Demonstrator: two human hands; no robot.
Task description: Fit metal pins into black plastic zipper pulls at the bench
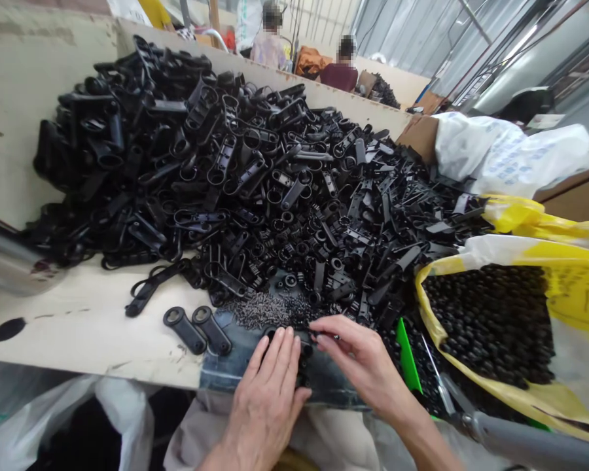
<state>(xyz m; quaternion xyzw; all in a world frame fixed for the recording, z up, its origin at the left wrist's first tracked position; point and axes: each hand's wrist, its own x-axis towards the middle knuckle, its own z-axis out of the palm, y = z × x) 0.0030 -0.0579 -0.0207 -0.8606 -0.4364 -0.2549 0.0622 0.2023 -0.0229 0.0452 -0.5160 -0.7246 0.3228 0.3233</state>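
Observation:
My left hand [269, 392] lies with its fingers stretched out over black plastic parts [305, 350] on a blue denim cloth [220, 373]; most of what is under the palm is hidden. Beside it, my right hand [356, 356] pinches a small black piece [319, 335] between thumb and forefinger, too small to name. Behind the fingers is a pile of tiny grey metal pins [260, 311]. Two black lever-shaped parts, each with a round ring end, lie to the left: a nearer-the-edge one [184, 330] and its neighbour [212, 330].
A large heap of black plastic parts [226, 163] covers the back of the table [103, 340]. On the right stand a yellow-and-white bag [574, 327] of small black pieces and a green plate [409, 356]. A white bag [127, 412] hangs below left. Two people sit in the background.

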